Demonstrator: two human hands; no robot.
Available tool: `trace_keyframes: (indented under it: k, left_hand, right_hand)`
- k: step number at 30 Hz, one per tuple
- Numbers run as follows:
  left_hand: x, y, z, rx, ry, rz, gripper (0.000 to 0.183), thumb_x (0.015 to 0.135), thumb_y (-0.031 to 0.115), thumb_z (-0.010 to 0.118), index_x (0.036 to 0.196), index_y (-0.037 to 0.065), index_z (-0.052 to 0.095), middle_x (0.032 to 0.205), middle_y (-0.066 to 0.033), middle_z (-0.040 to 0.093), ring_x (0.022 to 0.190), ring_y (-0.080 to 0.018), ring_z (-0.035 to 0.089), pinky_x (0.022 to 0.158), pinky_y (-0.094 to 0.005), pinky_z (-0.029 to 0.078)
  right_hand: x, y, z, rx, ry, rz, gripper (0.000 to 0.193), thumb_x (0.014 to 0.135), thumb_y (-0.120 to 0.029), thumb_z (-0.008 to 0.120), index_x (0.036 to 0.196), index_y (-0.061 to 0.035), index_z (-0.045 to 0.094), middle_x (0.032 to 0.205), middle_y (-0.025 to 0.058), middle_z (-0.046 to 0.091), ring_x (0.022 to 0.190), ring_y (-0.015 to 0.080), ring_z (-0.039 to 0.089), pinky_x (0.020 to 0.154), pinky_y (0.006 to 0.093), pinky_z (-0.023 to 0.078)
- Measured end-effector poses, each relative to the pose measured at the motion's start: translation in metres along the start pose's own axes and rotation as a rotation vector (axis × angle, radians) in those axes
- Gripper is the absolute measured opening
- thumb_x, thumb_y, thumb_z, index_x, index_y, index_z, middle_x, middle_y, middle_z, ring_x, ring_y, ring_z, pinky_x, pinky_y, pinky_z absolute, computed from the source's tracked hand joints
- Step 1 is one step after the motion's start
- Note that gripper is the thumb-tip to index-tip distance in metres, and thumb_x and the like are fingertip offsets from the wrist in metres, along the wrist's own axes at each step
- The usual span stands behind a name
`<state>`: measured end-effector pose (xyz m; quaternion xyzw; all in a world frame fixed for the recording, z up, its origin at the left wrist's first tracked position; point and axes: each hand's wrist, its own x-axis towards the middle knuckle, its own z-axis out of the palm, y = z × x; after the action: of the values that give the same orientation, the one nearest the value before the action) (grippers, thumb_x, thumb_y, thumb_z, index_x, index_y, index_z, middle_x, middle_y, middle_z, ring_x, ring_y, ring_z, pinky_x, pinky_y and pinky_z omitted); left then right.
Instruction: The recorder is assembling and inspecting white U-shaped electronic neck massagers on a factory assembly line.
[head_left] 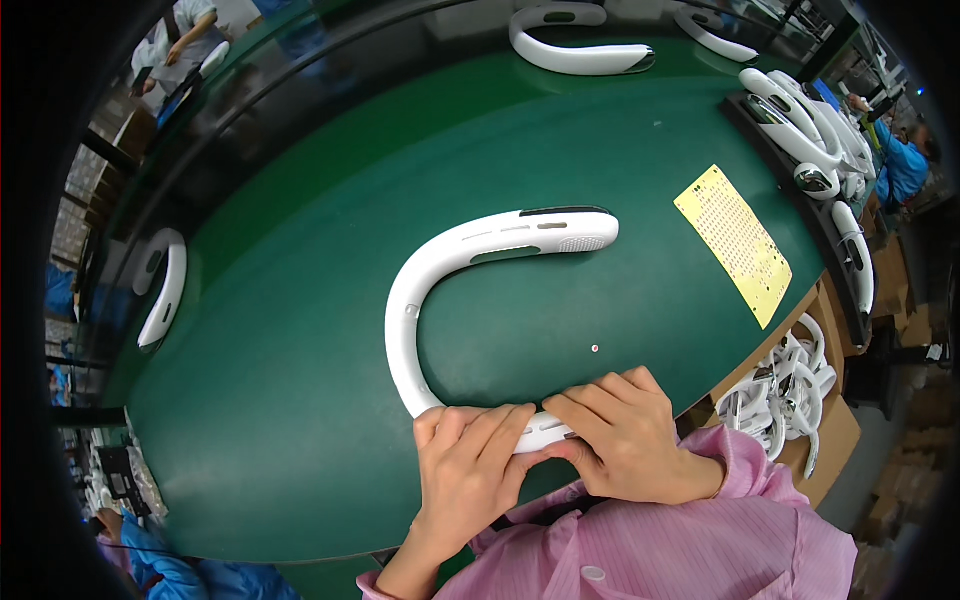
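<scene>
A white U-shaped neck fan (402, 335) lies on the green tabletop (280, 390), its curve to the left and both arms reaching right. Around its near arm my left hand (462, 462) is closed, fingers over the top. My right hand (628, 440) grips the tip of the same arm, covering most of it. Both thumbs press against its front side, almost meeting. On the far arm, slots, a dotted grille and a dark strip show. A tiny pale round piece (595, 348) rests on the table just beyond my right hand.
A yellow sheet (735, 245) with rows of small marks lies at right. Several white neck fans crowd a black rack (838, 260) on the right edge; a cardboard box (835, 445) below holds more white parts. Other neck fans (585, 58) stand along the far and left edges. People work beyond.
</scene>
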<state>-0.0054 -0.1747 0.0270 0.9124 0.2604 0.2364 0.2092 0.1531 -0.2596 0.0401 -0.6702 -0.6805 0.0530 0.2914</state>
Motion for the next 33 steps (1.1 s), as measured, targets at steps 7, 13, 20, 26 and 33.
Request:
trace_keyframes:
  k: [7,13,20,26,33]
  left_hand:
    - [-0.010,0.003,-0.014,-0.490,0.405,-0.249,0.047,0.076,0.002,0.061,0.122,0.000,0.050,0.132,-0.0142,0.042,0.122,-0.0238,0.040,0.104,-0.0372,0.026]
    - [-0.016,0.031,0.004,-1.600,0.591,-0.596,0.061,0.086,0.020,0.058,0.134,0.001,0.026,0.125,-0.0177,0.044,0.108,-0.0311,0.053,0.093,-0.0459,0.043]
    - [-0.009,0.024,-0.019,-1.478,0.581,-0.400,0.055,0.068,0.017,0.067,0.112,-0.001,0.039,0.075,-0.0075,0.050,0.062,-0.0187,0.055,0.066,-0.0352,0.049]
    - [-0.015,0.015,-0.026,-1.586,0.552,-0.319,0.055,0.064,0.015,0.067,0.109,-0.004,0.041,0.071,-0.0077,0.050,0.056,-0.0192,0.053,0.058,-0.0346,0.048]
    - [-0.019,0.000,-0.029,-1.846,0.485,-0.214,0.065,0.064,0.015,0.063,0.120,-0.006,0.039,0.078,-0.0088,0.050,0.055,-0.0180,0.051,0.058,-0.0332,0.048]
  right_hand:
    - [0.003,0.010,-0.013,-0.077,-0.150,-0.135,0.041,0.067,-0.026,0.072,0.099,-0.0042,0.059,0.085,0.0030,0.061,0.072,0.0177,0.055,0.066,0.0300,0.042]
    - [-0.003,-0.016,0.008,0.119,0.062,-0.139,0.045,0.066,-0.022,0.072,0.104,-0.0015,0.058,0.090,0.0065,0.062,0.075,0.0204,0.058,0.064,0.0322,0.043]
    - [0.002,-0.010,-0.021,0.295,0.135,-0.235,0.034,0.070,-0.014,0.071,0.102,-0.0042,0.063,0.105,0.0123,0.060,0.096,0.0274,0.056,0.083,0.0339,0.044]
    - [0.003,0.018,-0.049,0.128,0.545,0.017,0.036,0.079,-0.004,0.057,0.114,0.0021,0.054,0.119,0.0182,0.052,0.105,0.0285,0.053,0.088,0.0356,0.042]
    - [-0.005,0.037,-0.061,1.621,-0.325,0.328,0.054,0.097,-0.036,0.038,0.135,0.0019,0.028,0.108,0.0164,0.057,0.082,0.0207,0.063,0.069,0.0298,0.054]
